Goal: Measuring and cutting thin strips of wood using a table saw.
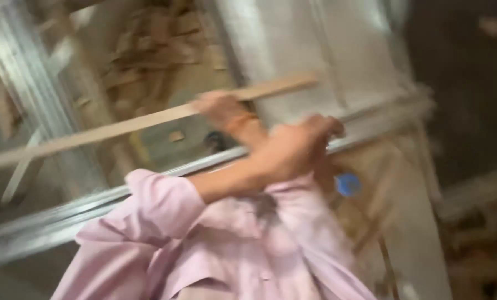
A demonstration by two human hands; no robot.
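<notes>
Whole view motion-blurred, wooden strip (148, 123) cut off at left edge, blue object (348, 184) unidentifiable

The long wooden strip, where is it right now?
In the head view the wooden strip slants across the upper left, gripped near its right end by a hand, above the metal rail.

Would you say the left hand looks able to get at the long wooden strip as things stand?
Probably yes. The left hand sits just below the wooden strip, which the right hand already grips, and nothing shows between them, though the picture is very blurred.
</notes>
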